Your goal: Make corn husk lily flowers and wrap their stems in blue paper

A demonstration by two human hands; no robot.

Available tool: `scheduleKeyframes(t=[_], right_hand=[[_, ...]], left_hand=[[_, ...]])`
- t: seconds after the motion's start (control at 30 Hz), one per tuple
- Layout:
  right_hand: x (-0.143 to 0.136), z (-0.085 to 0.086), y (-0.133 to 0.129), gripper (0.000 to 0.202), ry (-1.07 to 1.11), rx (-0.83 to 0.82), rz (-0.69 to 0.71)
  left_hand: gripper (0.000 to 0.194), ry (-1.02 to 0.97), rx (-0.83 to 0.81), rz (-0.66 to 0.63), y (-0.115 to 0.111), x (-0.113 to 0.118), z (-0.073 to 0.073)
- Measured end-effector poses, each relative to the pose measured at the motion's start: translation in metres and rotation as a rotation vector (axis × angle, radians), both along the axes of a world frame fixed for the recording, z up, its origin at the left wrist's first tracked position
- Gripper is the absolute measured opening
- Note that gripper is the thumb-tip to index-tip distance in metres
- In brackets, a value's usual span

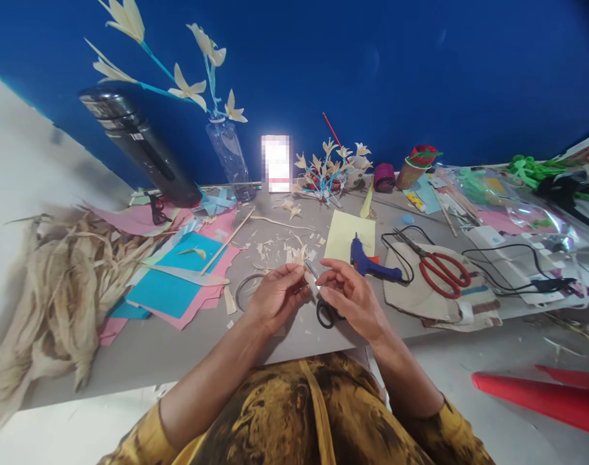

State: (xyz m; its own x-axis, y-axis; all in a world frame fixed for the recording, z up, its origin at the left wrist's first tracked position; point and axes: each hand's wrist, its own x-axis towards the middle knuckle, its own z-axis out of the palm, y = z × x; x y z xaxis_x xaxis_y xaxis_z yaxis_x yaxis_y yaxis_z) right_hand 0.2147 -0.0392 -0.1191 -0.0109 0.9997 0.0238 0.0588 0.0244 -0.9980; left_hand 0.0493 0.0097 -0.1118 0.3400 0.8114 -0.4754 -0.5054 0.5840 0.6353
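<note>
My left hand pinches a pale petal-like piece of dried husk between thumb and fingers, over the middle of the table. Close on its right, my right hand has its fingers curved and apart, with nothing clearly gripped in it. Small scissors with black handles are between the two hands, partly covered by them; whether they touch the right hand I cannot tell. Pale scraps lie scattered on the table just beyond my hands.
A blue glue gun rests by yellow paper. Red-handled scissors lie on a folded cloth. Dried husks and blue paper are left. Behind stand a dark flask, a flower-filled bottle and small flowers.
</note>
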Motion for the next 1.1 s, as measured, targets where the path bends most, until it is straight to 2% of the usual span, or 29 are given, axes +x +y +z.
scheduleKeyframes(t=[0.1,0.23,0.47,0.73,0.93,1.1], right_hand=[[-0.009,-0.001,-0.001,0.047,0.008,0.036,-0.09],[-0.019,0.001,0.001,0.036,-0.021,0.008,-0.205],[-0.017,0.0,0.002,0.033,0.071,-0.032,-0.18],[-0.016,0.001,0.001,0.026,-0.055,0.024,-0.256],[-0.009,0.007,0.002,0.027,-0.092,0.006,-0.236],[-0.013,0.009,0.002,0.027,-0.102,0.02,-0.205]], left_hand=[[0.019,0.006,0.023,-0.004,-0.002,0.003,0.002],[0.018,0.035,0.038,0.004,-0.005,0.004,0.002],[0.019,0.059,0.035,0.0,-0.006,0.001,0.005],[0.028,0.119,0.146,0.054,-0.006,-0.001,0.007],[0.028,0.135,0.156,-0.013,-0.009,-0.005,0.016],[0.019,0.431,0.356,-0.015,-0.012,-0.004,0.018]])
